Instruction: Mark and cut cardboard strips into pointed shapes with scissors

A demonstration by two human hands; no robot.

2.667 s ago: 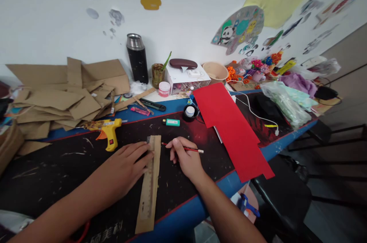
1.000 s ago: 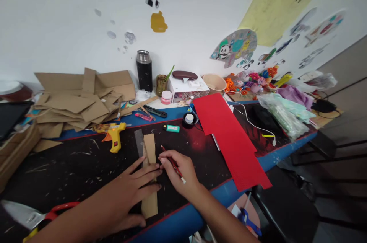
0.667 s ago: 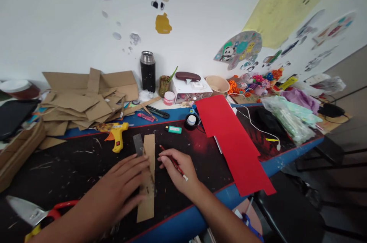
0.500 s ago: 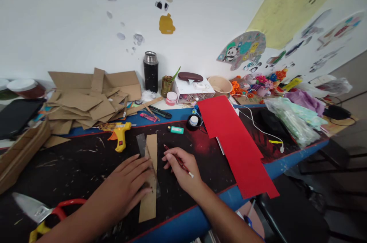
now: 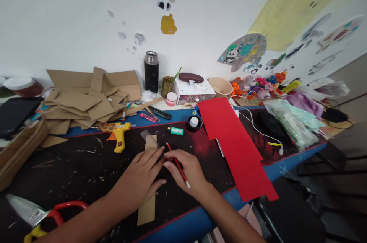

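My left hand (image 5: 140,178) lies palm down with its fingers extended and near one another, the thumb set apart; nothing is gripped, and the hand rests over a cardboard strip and a ruler. My right hand (image 5: 187,170) is closed around a red pencil (image 5: 180,170), its tip pointing away from me, its white end towards my wrist. The two sets of fingertips sit close together; whether they touch, I cannot tell. Nor can I tell whether the pencil tip meets any surface.

The cardboard strip (image 5: 146,212) is brown, narrow and long, lying on the black mat (image 5: 86,166) beneath my left hand, with its far and near ends exposed. The transparent ruler (image 5: 145,135) crosses the strip's far part at a slant, one end projecting to the left; its remainder is largely covered by my hand.

Further out, a yellow glue gun (image 5: 119,137) lies to the left, a small teal item (image 5: 175,131) beyond the pencil, scissors (image 5: 25,210) near my left forearm, and a stepped red sheet (image 5: 235,143) to the right
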